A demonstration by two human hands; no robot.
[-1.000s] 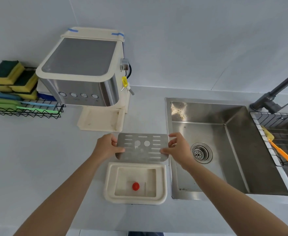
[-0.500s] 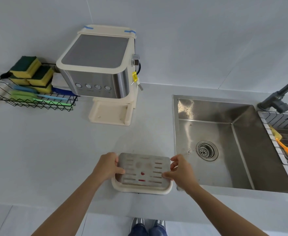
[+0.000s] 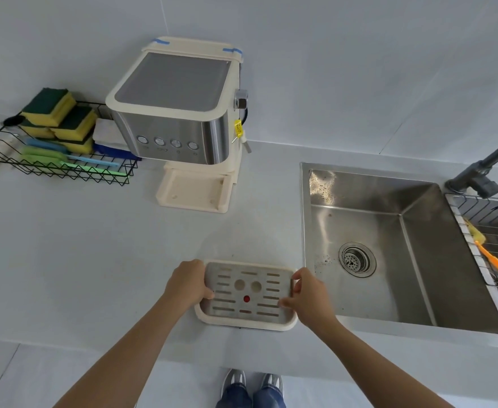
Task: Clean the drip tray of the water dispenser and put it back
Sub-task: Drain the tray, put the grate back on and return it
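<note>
Drip tray (image 3: 246, 320) sits on the worktop (image 3: 80, 260) close to the near edge, just left of the sink (image 3: 389, 260). Cream plastic base, metal grate (image 3: 247, 290) laid in the top; a red dot shows through one grate hole. Long axis runs left–right across the body.

Left hand (image 3: 187, 282) wraps the tray's left end, fingers curled over the grate's edge — grip pressed onto it. Right hand (image 3: 306, 293) is at the right end, thumb and fingertips pinching the grate's right edge. Whether either hand also bears on the plastic rim below cannot be told. Both hands equally near; the tray lies straight between them.

Water dispenser (image 3: 177, 113) stands well apart, farther back and to the left, against the wall. Its cream base slot (image 3: 193, 191) is bare and open toward the person — the tray's seat, by the look of it.

Judgement: grate is being settled into the tray; what remains is carrying the assembly away from the body and a little left, then sliding it into the slot with the long axis kept crosswise.

Room: the worktop between tray and dispenser is free. Wire rack (image 3: 56, 160) with sponges (image 3: 62, 116) lies left of the dispenser, off the path. Sink edge is just beside the right hand; near worktop edge just below the tray — little margin on those two sides.
</note>
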